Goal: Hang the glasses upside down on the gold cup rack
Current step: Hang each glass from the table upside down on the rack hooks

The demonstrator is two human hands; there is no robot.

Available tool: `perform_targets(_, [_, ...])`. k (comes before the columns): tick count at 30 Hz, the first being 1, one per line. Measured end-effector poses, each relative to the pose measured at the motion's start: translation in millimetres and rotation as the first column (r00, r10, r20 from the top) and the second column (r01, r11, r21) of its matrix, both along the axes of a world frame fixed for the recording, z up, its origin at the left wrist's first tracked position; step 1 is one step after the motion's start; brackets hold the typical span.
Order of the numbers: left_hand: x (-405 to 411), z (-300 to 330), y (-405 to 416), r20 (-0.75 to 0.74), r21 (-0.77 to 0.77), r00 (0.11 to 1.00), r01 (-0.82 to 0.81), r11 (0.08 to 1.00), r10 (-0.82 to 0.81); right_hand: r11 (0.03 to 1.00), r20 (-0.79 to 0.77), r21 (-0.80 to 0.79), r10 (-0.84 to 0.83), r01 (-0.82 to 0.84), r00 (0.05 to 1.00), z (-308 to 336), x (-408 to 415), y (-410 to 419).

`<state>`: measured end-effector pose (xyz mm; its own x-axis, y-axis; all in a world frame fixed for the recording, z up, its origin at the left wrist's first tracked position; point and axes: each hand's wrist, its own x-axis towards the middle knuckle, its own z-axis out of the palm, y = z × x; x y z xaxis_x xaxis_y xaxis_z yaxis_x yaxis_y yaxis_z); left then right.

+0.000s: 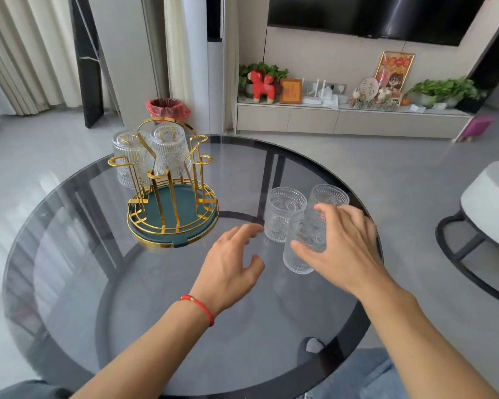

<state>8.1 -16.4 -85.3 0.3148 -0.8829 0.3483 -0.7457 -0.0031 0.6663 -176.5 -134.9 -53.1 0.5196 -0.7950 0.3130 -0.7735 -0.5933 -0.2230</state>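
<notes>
Glasses [284,214] upright on table, right hand [344,243] gripping nearest glass [303,249], left hand [232,264] spread beside.

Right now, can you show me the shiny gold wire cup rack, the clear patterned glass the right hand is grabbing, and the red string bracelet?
Shiny gold wire cup rack [195,165]: head view, an empty right-side peg.
Clear patterned glass [296,262]: head view, lower wall.
Red string bracelet [200,305]: head view, string across left wrist.

No text here is clear enough to read.
</notes>
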Motion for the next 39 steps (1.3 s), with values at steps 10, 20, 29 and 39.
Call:
perform_targets(10, [-5, 3, 9, -0.086, 0.038, 0.993, 0.088, 0.995, -0.085, 0.983, 0.138, 0.027, 0.177, -0.182, 0.975, 7, 7, 9])
perform_targets(20, [4, 24, 19, -0.214, -0.039, 0.973, 0.078, 0.996, -0.085, 0.781, 0.547, 0.337, 0.292, -0.525, 0.785, 8, 33, 34])
perform_targets(29, [48, 46, 30, -0.808, -0.016, 0.585, -0.143, 0.99, 0.071, 0.334, 0.66, 0.743, -0.222, -0.58, 0.718, 3, 77, 44])
perform_targets(39, [92, 35, 40, 0.169, 0.296, 0.985, -0.02, 0.955, -0.032, 0.68, 0.827, 0.537, -0.306, -0.499, 0.472, 29, 86, 30])
